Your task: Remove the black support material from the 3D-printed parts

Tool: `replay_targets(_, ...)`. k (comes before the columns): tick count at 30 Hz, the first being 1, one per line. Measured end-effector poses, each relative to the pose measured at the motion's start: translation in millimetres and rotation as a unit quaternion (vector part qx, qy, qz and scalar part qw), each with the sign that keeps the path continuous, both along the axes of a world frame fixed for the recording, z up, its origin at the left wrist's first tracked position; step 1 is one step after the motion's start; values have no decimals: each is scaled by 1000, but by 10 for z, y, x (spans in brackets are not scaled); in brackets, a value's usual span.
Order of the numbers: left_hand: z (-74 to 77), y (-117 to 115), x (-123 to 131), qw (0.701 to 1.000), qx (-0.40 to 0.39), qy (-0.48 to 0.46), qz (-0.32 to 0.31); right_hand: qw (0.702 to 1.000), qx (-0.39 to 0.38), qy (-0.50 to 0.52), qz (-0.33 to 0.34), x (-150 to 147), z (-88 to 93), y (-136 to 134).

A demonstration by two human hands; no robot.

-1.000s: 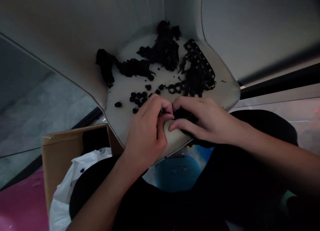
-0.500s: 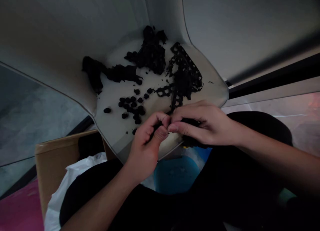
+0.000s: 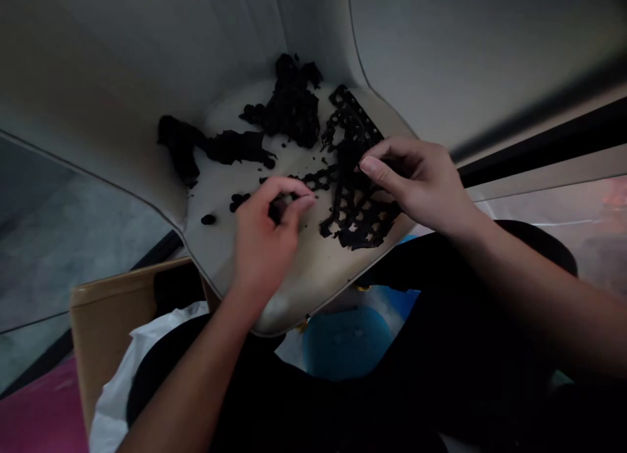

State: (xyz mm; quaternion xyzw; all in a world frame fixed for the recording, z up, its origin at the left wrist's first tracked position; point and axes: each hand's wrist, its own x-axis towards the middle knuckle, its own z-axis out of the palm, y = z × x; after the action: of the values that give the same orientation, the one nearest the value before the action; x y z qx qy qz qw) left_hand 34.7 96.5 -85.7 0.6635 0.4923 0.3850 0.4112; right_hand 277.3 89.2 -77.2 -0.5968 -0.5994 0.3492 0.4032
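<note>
My left hand (image 3: 267, 234) hovers over the front of a pale seat (image 3: 298, 293), thumb and index finger curled nearly together. Dark stuff shows inside the curl; whether it is held or lies behind is unclear. Over a pile of black perforated strips (image 3: 365, 218), my right hand (image 3: 421, 182) is closed in a pinch, a dark bit at its fingertips too small to name. Small black rounded pieces (image 3: 239, 202) lie left of my left hand, partly covered by it, with a single black piece (image 3: 208, 219) farther left.
A black clump (image 3: 294, 110) sits toward the seat's back, and a long black torn piece (image 3: 230, 146) lies at its left. Below left stand a cardboard box (image 3: 105, 309) and a white bag (image 3: 120, 374). A blue plastic item (image 3: 345, 342) is visible beneath the seat's edge.
My hands were together at the seat's front edge and have parted. The left moved up and left over the small pieces, the right up and right over the perforated strips.
</note>
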Motion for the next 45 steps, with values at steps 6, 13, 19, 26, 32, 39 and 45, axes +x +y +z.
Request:
replay_targets(6,-262,326,477,998,19,-14,-62,999,7,29,-28,-31,103,29)
replay_targets(13,-308,525,529,995,11,29,-93,999,26,-17,-30,37,182,90)
replay_targets(19,-234,556,366,998,11,26,-58,1000,16,-8,-18,-37,208,191)
replay_targets(26,-52,393,-207,983,-143,-112,4,997,-26,-36,68,-226,199,321)
replay_targets(32,-12,106,-811,963,-203,-174,7,984,-68,-2,163,-583,116,353)
replay_targets(39,-24,19,-933,959,-234,-159,2,970,-172,90,144,-793,-100,492)
replay_targets(45,-109,85,-869,954,-260,-145,36,955,-251,122,105,-770,35,566)
